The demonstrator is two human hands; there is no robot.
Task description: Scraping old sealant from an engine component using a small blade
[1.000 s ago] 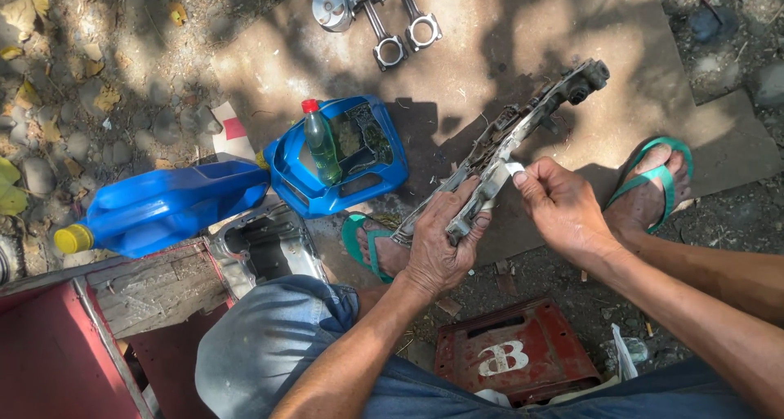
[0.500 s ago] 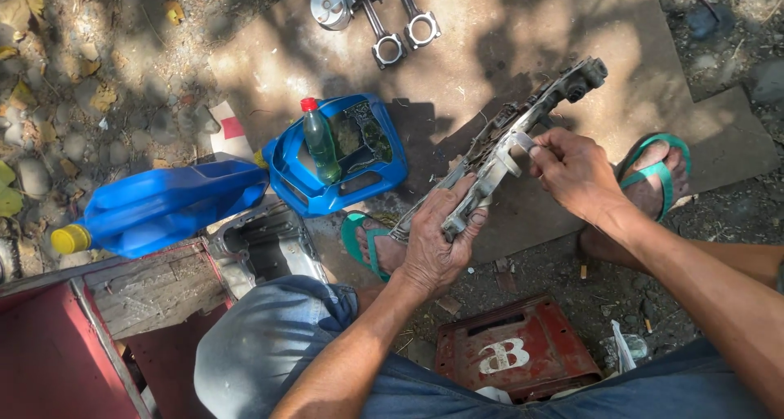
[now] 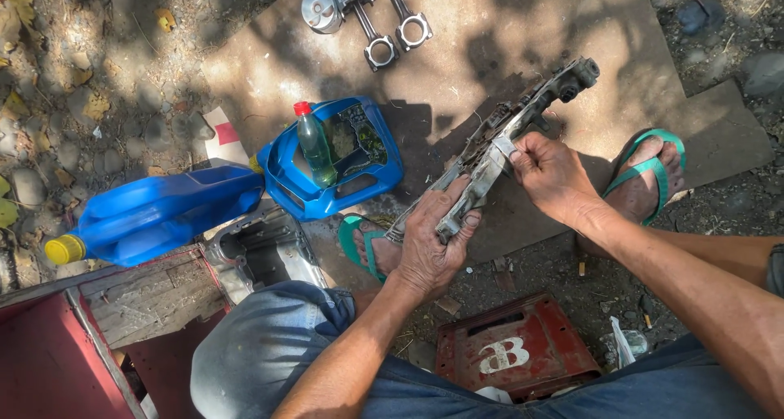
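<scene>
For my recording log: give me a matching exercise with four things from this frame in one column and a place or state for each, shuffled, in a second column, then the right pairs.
Things:
1. long metal part
2. small bottle
3. blue jug
4. pistons with rods

Places or states:
A. lying on its side, yellow cap to the left
B. standing upright in the cut-open blue container
C. held between the left hand and the right hand
D. lying at the far edge of the cardboard sheet

Pairs: 1-C, 2-B, 3-A, 4-D
</scene>
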